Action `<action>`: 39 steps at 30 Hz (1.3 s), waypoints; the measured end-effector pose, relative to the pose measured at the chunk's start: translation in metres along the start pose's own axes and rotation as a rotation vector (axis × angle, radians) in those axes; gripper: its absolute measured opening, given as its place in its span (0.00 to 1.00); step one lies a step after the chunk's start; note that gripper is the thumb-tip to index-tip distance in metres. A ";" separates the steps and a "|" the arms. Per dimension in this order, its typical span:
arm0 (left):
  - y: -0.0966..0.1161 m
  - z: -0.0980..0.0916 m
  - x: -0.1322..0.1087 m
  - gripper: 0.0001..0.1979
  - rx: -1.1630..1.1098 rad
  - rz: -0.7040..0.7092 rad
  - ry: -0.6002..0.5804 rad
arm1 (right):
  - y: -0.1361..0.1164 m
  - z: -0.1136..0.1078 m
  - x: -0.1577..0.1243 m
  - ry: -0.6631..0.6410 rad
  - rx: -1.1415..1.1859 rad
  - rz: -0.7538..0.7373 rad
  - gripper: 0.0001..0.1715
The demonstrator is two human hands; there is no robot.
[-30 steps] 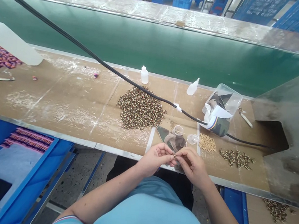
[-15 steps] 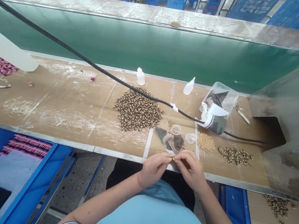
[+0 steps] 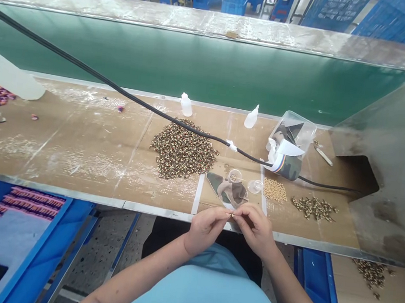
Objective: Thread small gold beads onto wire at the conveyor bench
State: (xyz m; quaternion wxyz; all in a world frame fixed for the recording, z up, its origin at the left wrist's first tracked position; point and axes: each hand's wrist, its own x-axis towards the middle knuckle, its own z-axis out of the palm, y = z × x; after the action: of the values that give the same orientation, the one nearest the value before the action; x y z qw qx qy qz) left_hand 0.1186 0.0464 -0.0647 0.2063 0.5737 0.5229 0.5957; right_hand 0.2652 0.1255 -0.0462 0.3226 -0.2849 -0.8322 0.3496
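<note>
My left hand (image 3: pixel 207 229) and my right hand (image 3: pixel 255 228) meet at the table's front edge, fingertips pinched together on a small brown-gold piece (image 3: pixel 232 215). Just beyond them lies a camouflage cloth (image 3: pixel 228 191), with two small clear cups, one (image 3: pixel 235 175) beside the other (image 3: pixel 255 186). A large heap of small dark-and-gold pieces (image 3: pixel 184 152) is to the left. On the right are a patch of tan beads (image 3: pixel 274 190) and a smaller pile of brown-gold pieces (image 3: pixel 314 208).
Two white squeeze bottles (image 3: pixel 186 105) (image 3: pixel 251 117) stand at the back. A clear bin (image 3: pixel 301 128) holds cloth. A black cable (image 3: pixel 122 90) crosses above the table. Blue trays (image 3: pixel 52 237) flank me; a metal panel (image 3: pixel 396 167) rises at right.
The whole view has shifted slightly, so the table items appear a little further left. Both hands stay pinched together on the small piece.
</note>
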 end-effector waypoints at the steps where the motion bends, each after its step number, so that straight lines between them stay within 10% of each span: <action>1: 0.000 0.000 0.000 0.05 -0.036 -0.064 -0.001 | -0.001 0.000 0.000 -0.009 -0.001 0.002 0.05; 6: 0.004 0.001 0.006 0.07 -0.428 -0.554 -0.099 | -0.007 -0.003 0.000 -0.069 0.002 0.095 0.07; 11: 0.008 -0.001 0.013 0.15 -0.521 -0.751 -0.091 | -0.002 -0.024 -0.007 -0.006 -0.130 0.232 0.09; 25: 0.008 -0.001 0.015 0.09 -0.341 -0.669 -0.224 | 0.050 -0.091 -0.042 0.402 -0.741 0.541 0.21; 39: 0.006 -0.001 0.014 0.09 -0.327 -0.670 -0.222 | 0.050 -0.066 -0.018 0.181 -0.704 0.359 0.19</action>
State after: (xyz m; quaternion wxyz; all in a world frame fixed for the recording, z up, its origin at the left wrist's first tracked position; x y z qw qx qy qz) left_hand 0.1160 0.0559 -0.0526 0.5336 0.3916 0.5541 0.5049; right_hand 0.3374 0.1683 -0.0544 0.2109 -0.5483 -0.8064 0.0675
